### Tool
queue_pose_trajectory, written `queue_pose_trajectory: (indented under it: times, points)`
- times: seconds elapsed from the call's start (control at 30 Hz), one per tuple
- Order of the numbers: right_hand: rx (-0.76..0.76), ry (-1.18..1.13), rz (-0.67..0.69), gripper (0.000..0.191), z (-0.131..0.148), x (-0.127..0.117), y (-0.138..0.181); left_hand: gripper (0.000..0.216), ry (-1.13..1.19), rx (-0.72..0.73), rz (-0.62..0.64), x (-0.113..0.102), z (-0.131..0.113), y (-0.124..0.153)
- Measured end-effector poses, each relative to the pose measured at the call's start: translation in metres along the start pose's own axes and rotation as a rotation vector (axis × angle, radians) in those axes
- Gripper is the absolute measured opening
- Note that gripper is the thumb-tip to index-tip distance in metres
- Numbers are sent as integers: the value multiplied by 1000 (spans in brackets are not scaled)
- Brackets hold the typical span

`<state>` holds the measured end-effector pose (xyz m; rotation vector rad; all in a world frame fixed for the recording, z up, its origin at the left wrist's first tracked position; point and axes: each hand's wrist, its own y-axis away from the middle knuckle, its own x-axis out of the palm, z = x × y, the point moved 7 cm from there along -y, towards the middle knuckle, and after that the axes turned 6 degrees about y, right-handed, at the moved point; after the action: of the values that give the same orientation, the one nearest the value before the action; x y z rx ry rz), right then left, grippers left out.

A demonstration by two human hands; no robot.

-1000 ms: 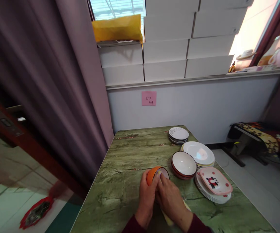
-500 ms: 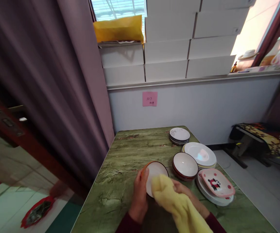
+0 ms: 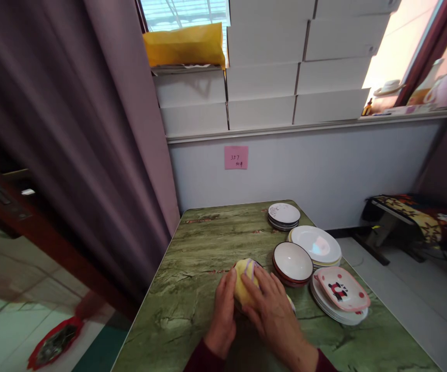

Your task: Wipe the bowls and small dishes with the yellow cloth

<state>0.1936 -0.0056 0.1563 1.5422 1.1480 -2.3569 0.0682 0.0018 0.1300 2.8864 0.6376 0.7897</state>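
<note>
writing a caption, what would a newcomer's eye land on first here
Probably the yellow cloth between the left hand and right hand, low in the middle. Then the yellow packet up by the window, and the pink-rimmed dish with a cartoon figure, atop plates at the table's right side.

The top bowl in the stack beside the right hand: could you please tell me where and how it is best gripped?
I'd probably pinch the top bowl at the left of its dark rim, coming from the left: it stands mouth up, leaving that rim exposed, while the large plates crowd its far right side.
</note>
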Motion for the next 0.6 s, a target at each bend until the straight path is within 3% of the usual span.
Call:
queue_pose_trajectory:
  times: [0.1, 0.27, 0.33, 0.47, 0.6]
  points:
    - [18, 90, 89, 69, 8, 11, 5, 41, -125, 56, 8, 0, -12, 2]
    - [84, 189, 243, 58, 8, 24, 6, 39, -377, 55, 171, 13, -9, 0]
    - [110, 179, 300, 56, 7, 32, 10, 43, -480, 83, 166, 11, -6, 0]
    - [215, -18, 394, 48, -3, 46, 16, 57, -706, 237, 69, 3, -11, 4]
    - [287, -474, 337, 34, -15, 38, 6, 57, -825, 419, 97, 8, -25, 14]
